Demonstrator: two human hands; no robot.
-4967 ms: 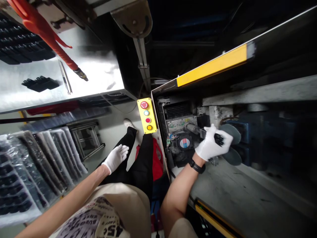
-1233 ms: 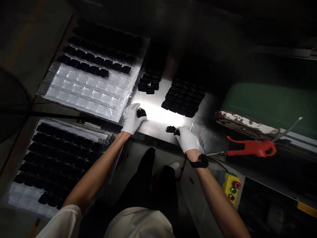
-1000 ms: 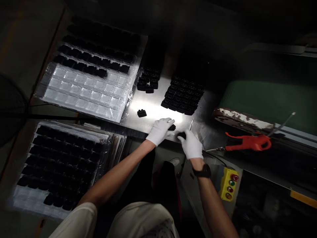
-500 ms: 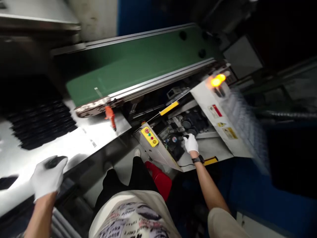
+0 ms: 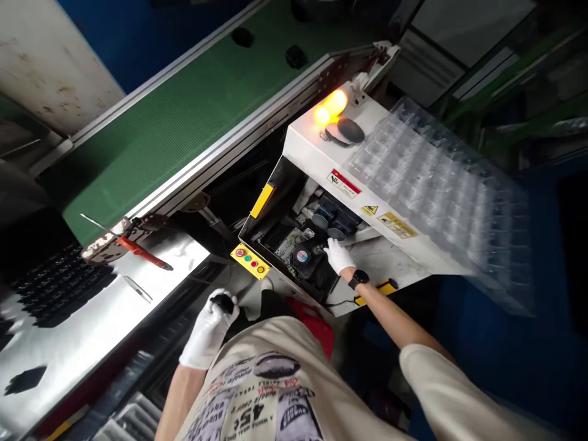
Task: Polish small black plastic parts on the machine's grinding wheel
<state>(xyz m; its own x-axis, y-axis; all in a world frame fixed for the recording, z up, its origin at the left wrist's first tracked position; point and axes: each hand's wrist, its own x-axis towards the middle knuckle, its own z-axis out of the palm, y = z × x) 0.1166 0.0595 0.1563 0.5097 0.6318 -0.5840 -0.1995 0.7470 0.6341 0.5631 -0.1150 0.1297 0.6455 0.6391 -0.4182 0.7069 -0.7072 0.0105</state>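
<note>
Rows of dark parts (image 5: 68, 291) lie on the metal table (image 5: 92, 331) at the left edge, the left hand (image 5: 206, 327), fingers curled, grips a black part (image 5: 223, 302) at lower left of centre, and the right hand (image 5: 339, 255), its fingers' state unclear, is just beside a round grey pad (image 5: 337, 234) right of centre.

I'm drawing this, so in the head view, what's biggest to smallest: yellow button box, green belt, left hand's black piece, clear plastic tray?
Green belt
Clear plastic tray
Yellow button box
Black piece, partly covered
</note>
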